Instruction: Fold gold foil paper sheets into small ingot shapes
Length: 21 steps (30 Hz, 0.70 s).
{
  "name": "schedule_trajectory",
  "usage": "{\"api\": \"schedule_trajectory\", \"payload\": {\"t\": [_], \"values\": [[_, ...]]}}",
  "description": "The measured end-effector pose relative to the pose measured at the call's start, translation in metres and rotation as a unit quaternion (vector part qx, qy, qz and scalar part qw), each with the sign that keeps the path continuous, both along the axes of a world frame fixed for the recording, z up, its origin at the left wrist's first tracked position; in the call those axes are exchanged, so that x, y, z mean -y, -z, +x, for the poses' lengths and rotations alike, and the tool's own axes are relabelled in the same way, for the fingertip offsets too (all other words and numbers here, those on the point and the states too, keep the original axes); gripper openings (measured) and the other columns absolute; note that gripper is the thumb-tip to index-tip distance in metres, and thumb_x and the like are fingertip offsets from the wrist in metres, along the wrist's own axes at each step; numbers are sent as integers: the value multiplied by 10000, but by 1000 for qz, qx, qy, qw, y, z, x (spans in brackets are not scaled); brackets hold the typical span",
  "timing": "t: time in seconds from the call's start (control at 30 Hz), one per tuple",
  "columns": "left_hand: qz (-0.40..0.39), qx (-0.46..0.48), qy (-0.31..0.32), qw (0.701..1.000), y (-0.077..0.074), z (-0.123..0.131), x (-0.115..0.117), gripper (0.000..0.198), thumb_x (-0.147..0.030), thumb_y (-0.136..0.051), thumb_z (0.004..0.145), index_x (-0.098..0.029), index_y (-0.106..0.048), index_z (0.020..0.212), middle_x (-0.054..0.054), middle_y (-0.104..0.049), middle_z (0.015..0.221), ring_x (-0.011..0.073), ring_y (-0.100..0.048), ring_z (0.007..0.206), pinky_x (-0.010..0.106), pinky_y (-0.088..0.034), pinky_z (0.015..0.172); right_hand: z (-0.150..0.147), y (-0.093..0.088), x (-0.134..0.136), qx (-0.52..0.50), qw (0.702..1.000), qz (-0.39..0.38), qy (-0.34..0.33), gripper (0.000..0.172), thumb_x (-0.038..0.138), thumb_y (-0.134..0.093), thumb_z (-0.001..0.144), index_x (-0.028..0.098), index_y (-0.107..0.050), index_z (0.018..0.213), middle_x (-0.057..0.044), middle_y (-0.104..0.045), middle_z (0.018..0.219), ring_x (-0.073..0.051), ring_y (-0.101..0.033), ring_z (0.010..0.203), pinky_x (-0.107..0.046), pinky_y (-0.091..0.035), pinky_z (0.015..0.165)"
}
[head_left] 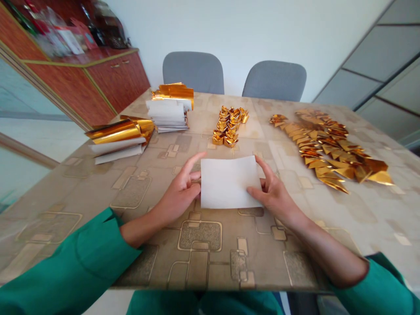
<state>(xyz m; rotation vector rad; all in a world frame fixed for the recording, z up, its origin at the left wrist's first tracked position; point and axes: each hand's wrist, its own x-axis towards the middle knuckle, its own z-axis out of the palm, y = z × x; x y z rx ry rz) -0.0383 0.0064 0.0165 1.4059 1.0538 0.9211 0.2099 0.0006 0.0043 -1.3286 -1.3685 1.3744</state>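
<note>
Head view: our right hand pinches white paper; we can't judge our left hand. Uneven pressure could crease the sheet.

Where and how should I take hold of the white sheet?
Probably pinch the white sheet at its left and right edges, coming from either side, thumb above, fingers below: it is thin, nearly flat, and sits between the left grip and right grip. The right thumb rests on top near the right edge; left contact isn't clear.
</note>
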Motion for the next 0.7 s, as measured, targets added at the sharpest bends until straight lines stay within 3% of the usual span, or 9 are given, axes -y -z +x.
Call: {"api": "schedule_trajectory", "payload": {"t": [0.07, 0.1, 0.2, 0.23, 0.3, 0.37, 0.47, 0.6, 0.7], "values": [[94, -96, 34, 990, 4, -2, -1, 510, -76, -455, 792, -224, -609, 1256, 44, -705, 1022, 165, -649, 812, 299, -514, 776, 2, 2, 0, 23, 1000, -5, 2, 989, 286, -702, 743, 296, -128, 1549, 26, -654, 727, -146, -528, 486, -255, -363, 405], [145, -143, 47, 978, 6, -3, -2, 475, -57, -439, 790, -218, -662, 1177, 46, -701, 1070, 182, -648, 898, 318, -506, 843, 3, 3, 0, 32, 999, -5, 1, 991, 281, -693, 749, 296, -115, 1553, 23, -654, 726, -148, -527, 488, -256, -363, 405], [255, -230, 61, 937, 12, -4, -3, 480, -61, -411, 850, -225, -632, 1243, 59, -649, 1247, 211, -585, 1149, 366, -436, 1019, 7, 4, 0, 55, 998, 4, -2, 983, 270, -660, 771, 298, -79, 1563, 10, -664, 754, -151, -530, 502, -260, -371, 410], [275, -252, 56, 926, 14, -4, -4, 478, -76, -416, 871, -224, -602, 1286, 71, -616, 1304, 219, -555, 1204, 381, -414, 1050, 7, 4, 0, 68, 998, 11, -4, 950, 269, -650, 770, 294, -123, 1559, 10, -662, 758, -149, -527, 506, -260, -374, 415], [310, -303, 34, 900, 15, -4, -3, 438, -123, -482, 882, -226, -601, 1290, 96, -523, 1416, 260, -477, 1295, 434, -363, 1096, 6, 4, 1, 112, 993, 34, -10, 781, 272, -631, 755, 273, -357, 1486, 15, -646, 741, -142, -510, 511, -262, -372, 430], [351, -341, 8, 872, 15, -4, -2, 374, -169, -574, 855, -234, -652, 1216, 102, -401, 1516, 318, -373, 1371, 494, -294, 1129, 3, 3, 2, 173, 983, 60, -22, 531, 279, -605, 744, 242, -606, 1274, 19, -627, 697, -135, -474, 500, -270, -356, 449], [386, -347, 51, 853, 16, -4, 1, 280, -170, -586, 853, -244, -703, 1096, 90, -378, 1535, 330, -351, 1381, 505, -282, 1128, -2, 2, 5, 245, 965, 84, -42, 373, 272, -572, 749, 224, -705, 1095, 13, -641, 675, -137, -456, 492, -285, -346, 476], [363, -350, 168, 847, 19, -3, 3, 370, -47, -482, 835, -222, -704, 1074, 103, -618, 1301, 273, -537, 1200, 442, -425, 1019, 1, -3, 6, 308, 941, 108, -87, 338, 298, -565, 810, 222, -716, 1103, 0, -662, 661, -153, -495, 501, -301, -373, 504], [360, -342, 182, 849, 18, -1, 2, 414, 5, -454, 803, -199, -710, 1057, 101, -697, 1160, 261, -598, 1083, 427, -474, 950, 10, -9, 5, 340, 923, 132, -123, 326, 418, -540, 898, 231, -733, 1083, -43, -692, 742, -184, -572, 590, -340, -449, 585]]}}
